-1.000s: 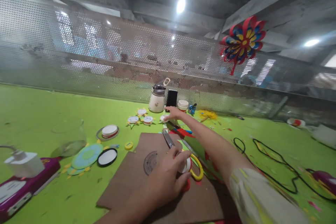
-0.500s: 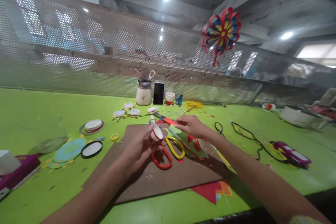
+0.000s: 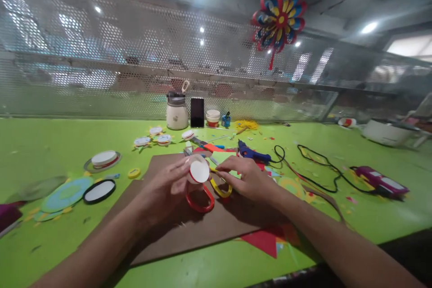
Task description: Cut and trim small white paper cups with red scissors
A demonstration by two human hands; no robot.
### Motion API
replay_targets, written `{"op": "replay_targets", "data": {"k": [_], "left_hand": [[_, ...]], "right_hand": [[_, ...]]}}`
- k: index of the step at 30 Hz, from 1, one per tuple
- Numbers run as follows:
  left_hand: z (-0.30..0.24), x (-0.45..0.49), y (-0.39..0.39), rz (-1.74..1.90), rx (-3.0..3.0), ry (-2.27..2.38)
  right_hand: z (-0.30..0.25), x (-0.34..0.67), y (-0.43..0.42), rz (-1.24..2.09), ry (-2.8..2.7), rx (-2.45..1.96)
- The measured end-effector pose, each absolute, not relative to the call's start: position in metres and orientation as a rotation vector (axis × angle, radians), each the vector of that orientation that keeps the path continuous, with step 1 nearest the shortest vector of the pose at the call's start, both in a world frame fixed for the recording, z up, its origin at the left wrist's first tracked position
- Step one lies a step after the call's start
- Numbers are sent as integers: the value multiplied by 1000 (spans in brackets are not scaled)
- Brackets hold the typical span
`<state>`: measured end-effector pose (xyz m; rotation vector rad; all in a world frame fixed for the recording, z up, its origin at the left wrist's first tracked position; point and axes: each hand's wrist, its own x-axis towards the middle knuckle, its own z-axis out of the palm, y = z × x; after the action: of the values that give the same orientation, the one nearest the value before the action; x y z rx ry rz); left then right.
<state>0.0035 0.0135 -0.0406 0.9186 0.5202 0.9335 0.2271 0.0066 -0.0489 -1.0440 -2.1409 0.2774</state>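
My left hand (image 3: 173, 184) holds a small white round cup with a red rim (image 3: 200, 172), its pale round face turned toward me. My right hand (image 3: 248, 177) is beside it, thumb and fingertips brought together; whether anything small is between them is hidden. Under the hands, scissors with one red handle (image 3: 201, 209) and one yellow handle (image 3: 222, 192) lie on a brown board (image 3: 175, 240). Just beyond are a cutter with an orange part (image 3: 212, 147) and light green paper (image 3: 224, 158). A blue glue gun (image 3: 253, 153) rests behind my right hand.
To the left lie a blue-green paper disc (image 3: 65, 195), a black ring with a white face (image 3: 99, 191) and a yellow tape roll (image 3: 134, 173). A jar (image 3: 177, 114), phone (image 3: 197, 112) and tubs stand behind. A black cord leads to a purple box (image 3: 381, 182) at right.
My right hand has drawn back from the orange part of the cutter to beside the cup. The cup in my left hand has turned its face toward me. The glue gun has come into view.
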Motion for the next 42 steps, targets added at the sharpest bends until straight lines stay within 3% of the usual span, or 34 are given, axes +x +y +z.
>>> {"op": "replay_targets", "data": {"k": [9, 19, 42], "left_hand": [[-38, 11, 7, 1063, 977, 754], [-41, 7, 19, 1032, 788, 641], [-57, 2, 27, 948, 776, 490]], "right_hand": [[-49, 224, 5, 240, -2012, -1012], [-51, 231, 15, 224, -1974, -1047], [-74, 197, -15, 82, -2615, -1005]]}}
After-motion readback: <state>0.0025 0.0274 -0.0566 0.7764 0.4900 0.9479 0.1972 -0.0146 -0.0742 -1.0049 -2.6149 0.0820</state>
